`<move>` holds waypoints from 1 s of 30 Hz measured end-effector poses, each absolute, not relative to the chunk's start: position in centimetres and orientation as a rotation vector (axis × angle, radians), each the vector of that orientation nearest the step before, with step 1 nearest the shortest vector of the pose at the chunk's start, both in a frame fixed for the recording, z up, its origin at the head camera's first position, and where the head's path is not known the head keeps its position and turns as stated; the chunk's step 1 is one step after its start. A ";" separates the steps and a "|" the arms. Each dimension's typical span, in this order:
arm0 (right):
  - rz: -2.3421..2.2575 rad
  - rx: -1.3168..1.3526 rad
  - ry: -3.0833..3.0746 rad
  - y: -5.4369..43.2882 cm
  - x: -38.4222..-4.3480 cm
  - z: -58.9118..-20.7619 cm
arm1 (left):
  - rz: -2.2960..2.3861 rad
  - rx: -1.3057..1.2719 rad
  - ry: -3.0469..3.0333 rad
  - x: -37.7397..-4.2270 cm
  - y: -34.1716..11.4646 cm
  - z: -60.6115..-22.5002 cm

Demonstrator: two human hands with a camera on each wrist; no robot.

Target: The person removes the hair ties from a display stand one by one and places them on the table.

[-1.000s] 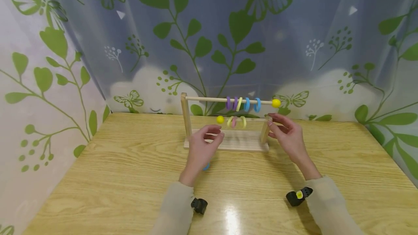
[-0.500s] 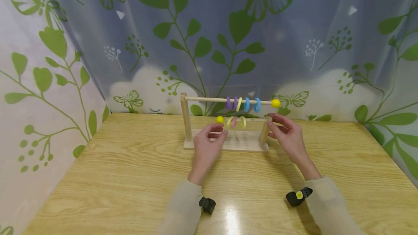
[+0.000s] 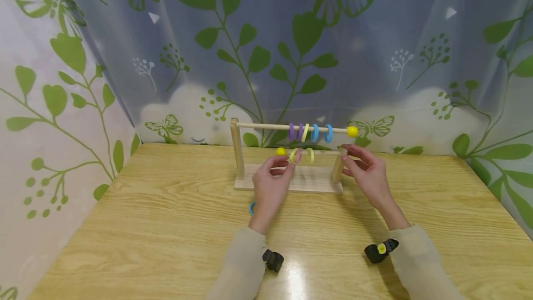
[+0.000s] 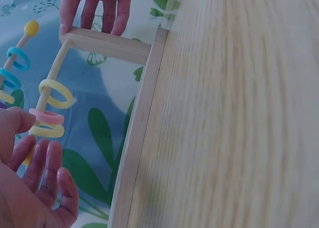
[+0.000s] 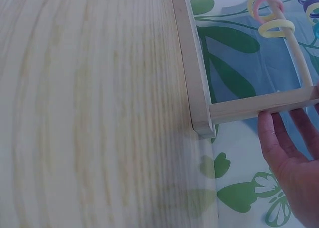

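A wooden rack (image 3: 287, 184) stands on the table, with loose rings on two rods. On the lower rod hang a left yellow ring (image 3: 293, 155), a pink ring (image 4: 47, 116) and a right yellow ring (image 4: 56, 93); a yellow ball (image 3: 281, 151) caps its left end. My left hand (image 3: 272, 182) is at that end, thumb tip close by the left yellow ring, fingers spread below the rod and overlapping the ball in the left wrist view. My right hand (image 3: 368, 172) holds the right post (image 5: 264, 103) near its top, fingers against the outer face.
The higher rod (image 3: 262, 126) behind carries purple, yellow and blue rings and ends in another yellow ball (image 3: 352, 131). A blue ring (image 3: 252, 208) lies on the table (image 3: 166, 226), partly hidden by my left wrist. A patterned curtain (image 3: 266, 59) hangs behind.
My left hand has moved a little to the right along the lower rod, toward the left yellow ring. The rings, the rack and my right hand have stayed put.
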State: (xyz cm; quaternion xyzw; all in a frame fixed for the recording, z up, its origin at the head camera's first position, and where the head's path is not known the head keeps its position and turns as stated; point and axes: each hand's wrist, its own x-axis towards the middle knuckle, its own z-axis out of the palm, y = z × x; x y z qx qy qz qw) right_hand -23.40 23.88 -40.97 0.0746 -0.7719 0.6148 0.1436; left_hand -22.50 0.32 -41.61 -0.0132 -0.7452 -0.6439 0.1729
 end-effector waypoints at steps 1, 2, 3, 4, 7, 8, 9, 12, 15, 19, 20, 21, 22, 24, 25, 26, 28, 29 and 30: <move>1.775 0.215 -2.224 23.9 -23.4 -41.0 | -1.825 -0.031 -2.107 -22.5 0.4 -41.6; 1.776 0.216 -2.224 23.9 -23.4 -41.0 | -1.822 -0.025 -2.098 -22.5 0.5 -41.6; 1.778 0.217 -2.224 23.9 -23.4 -40.9 | -1.814 -0.019 -2.089 -22.6 0.7 -41.6; 1.778 0.216 -2.224 23.9 -23.4 -40.9 | -1.805 -0.014 -2.083 -22.6 0.8 -41.6; 1.777 0.216 -2.223 23.9 -23.5 -41.0 | -1.769 0.006 -2.067 -22.7 1.2 -41.5; 1.777 0.216 -2.223 23.9 -23.5 -41.0 | -1.759 0.014 -2.064 -22.7 1.3 -41.5; 1.777 0.216 -2.222 23.9 -23.5 -41.0 | -1.748 0.024 -2.063 -22.7 1.5 -41.5; 1.782 0.217 -2.215 23.9 -23.6 -41.0 | -1.732 0.058 -2.057 -22.8 1.8 -41.5; 1.790 0.218 -2.208 24.0 -23.6 -41.0 | -1.718 0.083 -2.053 -22.8 2.0 -41.5; 1.799 0.218 -2.200 24.0 -23.6 -41.1 | -1.705 0.093 -2.052 -22.8 2.2 -41.7; 1.801 0.218 -2.199 24.0 -23.6 -41.1 | -1.703 0.096 -2.051 -22.8 2.2 -41.7; 1.801 0.217 -2.200 24.0 -23.6 -41.1 | -1.702 0.098 -2.051 -22.8 2.3 -41.7; 1.800 0.216 -2.202 24.0 -23.6 -41.1 | -1.700 0.099 -2.051 -22.7 2.3 -41.7; 1.798 0.216 -2.205 24.0 -23.5 -41.1 | -1.697 0.101 -2.045 -22.7 2.4 -41.8; 1.797 0.216 -2.206 24.0 -23.5 -41.1 | -1.693 0.104 -2.043 -22.7 2.4 -41.8; 1.796 0.216 -2.207 24.0 -23.5 -41.1 | -1.690 0.110 -2.044 -22.7 2.5 -41.8; 1.795 0.218 -2.207 24.0 -23.5 -41.1 | -1.684 0.119 -2.043 -22.7 2.6 -41.8; 1.796 0.219 -2.205 24.0 -23.5 -41.1 | -1.684 0.123 -2.042 -22.6 2.6 -41.8; 1.798 0.220 -2.203 24.0 -23.5 -41.1 | -1.682 0.126 -2.044 -22.6 2.7 -41.8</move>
